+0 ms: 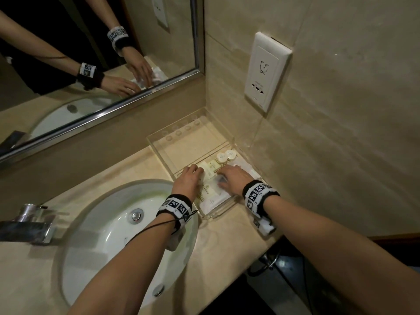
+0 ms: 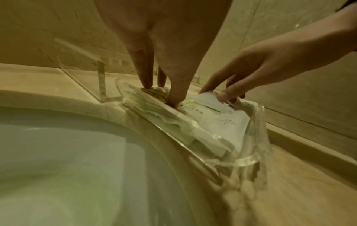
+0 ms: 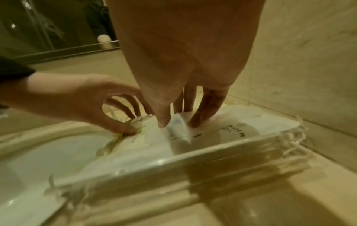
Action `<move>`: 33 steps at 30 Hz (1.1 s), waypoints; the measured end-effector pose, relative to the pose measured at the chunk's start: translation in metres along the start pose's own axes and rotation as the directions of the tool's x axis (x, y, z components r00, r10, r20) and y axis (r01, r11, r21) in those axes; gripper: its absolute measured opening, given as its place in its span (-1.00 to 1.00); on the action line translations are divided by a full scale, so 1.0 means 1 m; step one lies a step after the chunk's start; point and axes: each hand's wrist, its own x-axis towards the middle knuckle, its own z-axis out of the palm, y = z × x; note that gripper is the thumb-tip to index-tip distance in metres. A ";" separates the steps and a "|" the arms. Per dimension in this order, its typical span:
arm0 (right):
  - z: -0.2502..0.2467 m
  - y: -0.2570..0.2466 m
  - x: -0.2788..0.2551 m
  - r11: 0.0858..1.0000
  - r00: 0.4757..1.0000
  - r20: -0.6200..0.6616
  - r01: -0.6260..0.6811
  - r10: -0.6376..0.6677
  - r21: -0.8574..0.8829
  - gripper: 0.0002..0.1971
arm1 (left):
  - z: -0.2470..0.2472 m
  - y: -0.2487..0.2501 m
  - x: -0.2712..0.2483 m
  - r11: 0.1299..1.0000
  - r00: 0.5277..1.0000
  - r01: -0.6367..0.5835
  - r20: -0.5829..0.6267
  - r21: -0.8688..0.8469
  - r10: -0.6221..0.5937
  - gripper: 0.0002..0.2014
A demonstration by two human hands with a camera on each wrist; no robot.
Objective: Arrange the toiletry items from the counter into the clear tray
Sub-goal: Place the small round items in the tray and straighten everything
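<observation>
The clear tray [image 1: 188, 144] stands in the counter's corner, its near end filled with flat white and cream packets [image 1: 213, 200]. Two small white round caps [image 1: 226, 155] sit behind them. My left hand [image 1: 197, 172] arches over a cream packet with gold lines [image 1: 205, 192], thumb at its near end and fingers at its far end [image 2: 145, 85]. My right hand [image 1: 221, 176] pinches a small clear sachet [image 3: 178, 130] between thumb and fingers, just above the white packets [image 3: 231, 130]. The tray's front rim [image 3: 193, 154] lies close below both wrists.
A white sink basin [image 1: 102, 223] with a chrome tap [image 1: 29, 221] lies left of the tray. A mirror [image 1: 91, 64] runs along the back wall and a white socket plate [image 1: 266, 71] hangs on the right wall. The counter's front edge [image 1: 261, 244] drops off nearby.
</observation>
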 end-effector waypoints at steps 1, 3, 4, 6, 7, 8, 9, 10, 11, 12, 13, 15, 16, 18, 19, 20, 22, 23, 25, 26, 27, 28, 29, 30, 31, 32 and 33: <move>-0.001 -0.002 0.002 0.997 0.999 -0.017 -0.032 0.034 0.068 -0.60 | 0.000 0.001 -0.001 1.000 1.000 0.007 -0.004 -0.002 -0.007 -0.55; -0.001 -0.008 0.009 0.961 0.989 -0.049 -0.126 0.142 0.246 -0.61 | 0.001 0.000 -0.002 1.000 1.000 0.024 -0.010 -0.012 -0.024 -0.54; 0.000 -0.012 0.013 0.927 0.979 -0.042 -0.174 0.199 0.331 -0.61 | 0.001 -0.001 -0.003 1.000 1.000 0.027 -0.009 -0.014 -0.027 -0.55; 0.002 -0.020 0.021 0.867 0.960 -0.013 -0.247 0.280 0.433 -0.61 | 0.001 -0.003 -0.003 1.000 1.000 0.025 0.004 -0.019 -0.025 -0.54; 0.002 -0.023 0.025 0.846 0.950 -0.003 -0.276 0.311 0.455 -0.63 | 0.001 -0.004 -0.003 0.999 1.000 0.024 0.011 -0.023 -0.024 -0.53; 0.003 -0.026 0.030 0.830 0.939 0.007 -0.306 0.342 0.467 -0.66 | 0.000 -0.005 -0.003 0.999 1.000 0.024 0.015 -0.028 -0.023 -0.53; 0.004 -0.028 0.034 0.818 0.930 0.016 -0.332 0.368 0.470 -0.69 | 0.000 -0.006 -0.004 0.999 1.000 0.025 0.020 -0.033 -0.024 -0.53; 0.004 -0.030 0.038 0.807 0.919 0.035 -0.362 0.392 0.466 -0.71 | -0.001 -0.006 -0.005 0.999 0.999 0.027 0.021 -0.038 -0.026 -0.53; 0.004 -0.031 0.042 0.798 0.910 0.056 -0.390 0.411 0.459 -0.70 | -0.002 -0.007 -0.005 0.999 0.999 0.030 0.021 -0.041 -0.029 -0.54; 0.004 -0.032 0.046 0.788 0.898 0.080 -0.420 0.433 0.451 -0.68 | -0.002 -0.007 -0.006 0.999 0.999 0.033 0.019 -0.043 -0.032 -0.54; 0.003 -0.032 0.048 0.783 0.889 0.097 -0.442 0.448 0.439 -0.67 | -0.003 -0.007 -0.006 0.998 0.999 0.036 0.015 -0.045 -0.035 -0.54; 0.001 -0.033 0.051 0.773 0.880 0.117 -0.462 0.461 0.434 -0.73 | -0.004 -0.006 -0.007 0.998 0.999 0.041 0.005 -0.049 -0.041 -0.54; 0.000 -0.033 0.052 0.764 0.878 0.122 -0.465 0.463 0.448 -0.78 | -0.005 -0.006 -0.007 0.998 0.999 0.043 0.002 -0.053 -0.043 -0.54; -0.002 -0.031 0.052 0.744 0.875 0.124 -0.466 0.468 0.478 -0.81 | -0.004 -0.006 -0.008 0.997 0.999 0.044 -0.002 -0.058 -0.044 -0.53; -0.002 -0.030 0.052 0.734 0.873 0.125 -0.468 0.472 0.493 -0.81 | -0.004 -0.006 -0.008 0.997 0.999 0.044 -0.005 -0.057 -0.044 -0.53; -0.003 -0.029 0.052 0.724 0.871 0.133 -0.471 0.474 0.505 -0.80 | -0.004 -0.006 -0.008 0.998 0.999 0.043 -0.007 -0.056 -0.044 -0.53; -0.003 -0.029 0.054 0.707 0.866 0.150 -0.480 0.478 0.520 -0.76 | -0.004 -0.006 -0.008 0.998 0.999 0.042 -0.008 -0.056 -0.043 -0.51; -0.003 -0.029 0.054 0.697 0.860 0.151 -0.488 0.488 0.525 -0.73 | -0.004 -0.006 -0.008 0.998 0.999 0.040 -0.009 -0.055 -0.041 -0.50; -0.004 -0.030 0.054 0.674 0.848 0.150 -0.499 0.508 0.545 -0.70 | -0.003 -0.005 -0.008 0.998 0.999 0.039 -0.015 -0.046 -0.040 -0.49; -0.003 -0.031 0.054 0.666 0.849 0.149 -0.496 0.507 0.558 -0.71 | -0.002 -0.005 -0.008 0.998 0.999 0.038 -0.023 -0.040 -0.039 -0.50; -0.003 -0.031 0.053 0.665 0.854 0.143 -0.485 0.501 0.568 -0.73 | -0.001 -0.005 -0.007 0.999 0.999 0.035 -0.033 -0.033 -0.036 -0.53; -0.002 -0.031 0.052 0.669 0.858 0.135 -0.476 0.495 0.571 -0.77 | 0.000 -0.005 -0.007 0.999 0.999 0.030 -0.042 -0.028 -0.032 -0.55; -0.001 -0.030 0.051 0.681 0.864 0.119 -0.465 0.490 0.566 -0.82 | 0.001 -0.005 -0.007 0.999 0.999 0.026 -0.047 -0.024 -0.027 -0.57; 0.001 -0.029 0.050 0.701 0.869 0.093 -0.451 0.486 0.552 -0.85 | 0.002 -0.005 -0.007 0.999 0.999 0.023 -0.048 -0.025 -0.024 -0.58; 0.002 -0.028 0.049 0.727 0.877 0.062 -0.433 0.477 0.532 -0.84 | 0.003 -0.006 -0.007 0.999 0.999 0.023 -0.044 -0.029 -0.024 -0.59; 0.002 -0.027 0.046 0.759 0.887 0.031 -0.413 0.461 0.504 -0.85 | 0.003 -0.007 -0.006 0.999 0.999 0.025 -0.036 -0.038 -0.027 -0.59; 0.001 -0.026 0.042 0.792 0.900 0.002 -0.385 0.436 0.474 -0.83 | 0.003 -0.008 -0.006 0.998 0.999 0.030 -0.027 -0.051 -0.031 -0.58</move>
